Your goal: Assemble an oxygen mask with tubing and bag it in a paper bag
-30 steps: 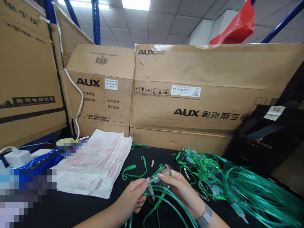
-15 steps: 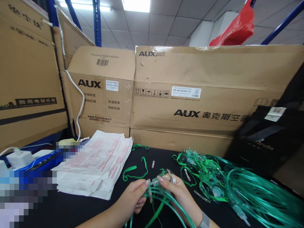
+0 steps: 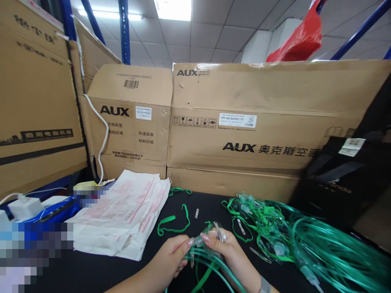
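Low in the middle, my left hand [image 3: 166, 260] is closed, thumb and fingers pinching green oxygen tubing [image 3: 227, 272] beside a clear plastic connector [image 3: 199, 241]. My right hand [image 3: 233, 254] is closed around the connector's other side and a clear oxygen mask, mostly hidden by the fingers. A shiny metal strip [image 3: 219, 231] shows by the right fingers. Loops of the tubing hang below both hands, and a green elastic strap [image 3: 205, 277] dangles between them. Whether the tube end sits fully in the connector cannot be made out.
To the right lie tangled masks with green straps [image 3: 269, 221] and a big coil of green tubing [image 3: 339, 244]. Printed white wrappers [image 3: 122, 211] are stacked left. A loose strap [image 3: 174, 221] and small metal strip [image 3: 197, 213] lie ahead. Cardboard boxes [image 3: 259, 110] wall the back.
The camera view has tipped slightly, so the boxes sit a little lower. Both hands keep their grip on the tubing and mask, with only a slight shift of the fingers.
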A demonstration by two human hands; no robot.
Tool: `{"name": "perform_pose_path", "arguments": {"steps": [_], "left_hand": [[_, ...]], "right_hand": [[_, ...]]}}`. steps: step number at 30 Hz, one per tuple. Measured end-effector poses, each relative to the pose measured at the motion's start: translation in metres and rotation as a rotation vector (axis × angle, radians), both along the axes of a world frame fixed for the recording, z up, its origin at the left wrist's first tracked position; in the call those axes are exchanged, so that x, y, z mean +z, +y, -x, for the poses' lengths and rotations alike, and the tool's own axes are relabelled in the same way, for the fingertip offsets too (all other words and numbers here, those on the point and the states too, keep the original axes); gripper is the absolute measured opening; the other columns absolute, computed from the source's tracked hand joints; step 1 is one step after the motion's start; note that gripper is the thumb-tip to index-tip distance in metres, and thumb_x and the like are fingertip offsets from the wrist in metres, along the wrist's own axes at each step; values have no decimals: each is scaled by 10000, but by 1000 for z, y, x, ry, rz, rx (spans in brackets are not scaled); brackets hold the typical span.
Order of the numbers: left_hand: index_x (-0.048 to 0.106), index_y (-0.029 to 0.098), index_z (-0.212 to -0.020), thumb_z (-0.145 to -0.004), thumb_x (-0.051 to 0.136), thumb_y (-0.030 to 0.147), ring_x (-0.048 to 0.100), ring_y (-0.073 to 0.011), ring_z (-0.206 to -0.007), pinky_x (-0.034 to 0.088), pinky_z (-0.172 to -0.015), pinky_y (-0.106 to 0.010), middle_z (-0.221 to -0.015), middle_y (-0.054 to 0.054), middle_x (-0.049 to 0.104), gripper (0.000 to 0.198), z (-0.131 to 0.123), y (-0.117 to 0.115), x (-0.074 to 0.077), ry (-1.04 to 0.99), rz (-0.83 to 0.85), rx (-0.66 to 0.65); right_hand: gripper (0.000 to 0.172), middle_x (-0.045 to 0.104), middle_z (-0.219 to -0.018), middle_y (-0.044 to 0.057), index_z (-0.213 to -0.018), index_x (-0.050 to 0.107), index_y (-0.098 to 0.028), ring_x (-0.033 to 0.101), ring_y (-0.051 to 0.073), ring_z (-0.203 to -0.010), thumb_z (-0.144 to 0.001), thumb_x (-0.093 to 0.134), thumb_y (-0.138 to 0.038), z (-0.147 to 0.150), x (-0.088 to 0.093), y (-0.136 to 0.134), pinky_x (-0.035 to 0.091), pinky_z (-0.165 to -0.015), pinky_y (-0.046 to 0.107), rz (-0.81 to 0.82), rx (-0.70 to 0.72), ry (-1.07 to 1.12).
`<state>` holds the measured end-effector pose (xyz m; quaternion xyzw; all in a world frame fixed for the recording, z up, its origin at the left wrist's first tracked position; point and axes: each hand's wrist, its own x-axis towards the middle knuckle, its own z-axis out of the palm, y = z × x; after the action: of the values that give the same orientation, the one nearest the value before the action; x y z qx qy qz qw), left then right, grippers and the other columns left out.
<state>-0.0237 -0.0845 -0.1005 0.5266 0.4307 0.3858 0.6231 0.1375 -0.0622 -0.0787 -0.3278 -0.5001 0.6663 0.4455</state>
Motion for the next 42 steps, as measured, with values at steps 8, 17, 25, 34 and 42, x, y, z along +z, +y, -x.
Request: {"name": "perform_pose_path", "arguments": {"steps": [8,17,25,34,42], "left_hand": [[371,197,-642,-637,500,680,147,-31,-387,77,-355,-189,-446,125,262,500,1,1,0,-50,-40,-4],[397,200,-733,-539,555,719,129,-18,-337,60,-355,-193,-393,145,286,576,-2,1,18,-152,79,-61],[367,216,-770,-548,506,749,132,-25,-330,72,-356,-193,-396,147,283,594,2,10,2,-94,99,-16],[375,211,-850,-754,459,556,245,-44,-379,152,-382,-189,-512,122,358,367,5,4,0,155,-128,19],[375,208,-977,-737,512,534,238,-39,-337,175,-349,-169,-462,144,352,427,3,4,11,71,-136,66]], "right_hand": [[319,489,-519,-43,-539,528,-151,467,100,-518,-594,763,-361,3,2,-3,410,-553,236,-6,-26,7],[301,466,-506,-54,-597,547,-144,415,68,-457,-611,758,-359,-1,23,-1,386,-482,207,34,9,142],[356,550,-713,10,-818,578,-169,510,139,-633,-678,648,-489,-19,11,24,433,-589,263,-176,-336,-199],[748,528,-1200,64,-1237,479,-256,432,260,-1105,-570,738,-473,-16,29,-8,286,-967,396,-828,187,-1017],[380,567,-956,59,-921,561,-166,484,225,-909,-572,697,-233,-3,27,-16,342,-860,341,-786,145,-1197]]}}
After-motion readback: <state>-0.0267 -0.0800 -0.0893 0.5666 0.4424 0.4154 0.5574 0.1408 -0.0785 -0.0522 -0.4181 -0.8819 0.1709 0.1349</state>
